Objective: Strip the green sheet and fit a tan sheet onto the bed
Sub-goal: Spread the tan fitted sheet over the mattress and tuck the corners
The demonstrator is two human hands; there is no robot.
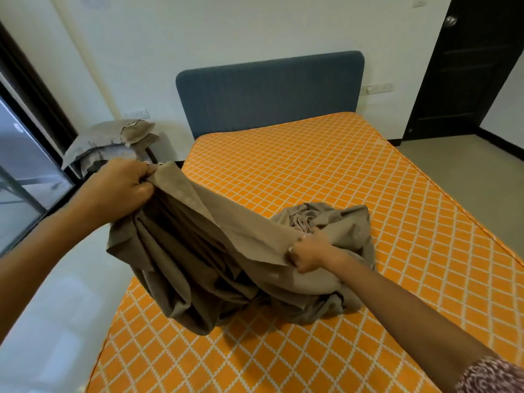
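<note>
White-walled bedroom, dark door at right, glass panel at left. Bed: blue padded headboard, ribbed; bare mattress, orange with a white diamond lattice, no green sheet on it, so stripping was judged done.

Tan sheet: soft matte woven cloth, bunched in loose folds on the near part of the mattress, one hemmed edge drawn taut between the hands. That edge ran from upper left down to lower right, slantwise to the bed.

Left hand: raised past the mattress's left side, fingers clenched on the edge's high end. Right hand: low over the heap, pinching the same edge; nearer the bulk.

Folded tan linen lay stacked beside the bed.
</note>
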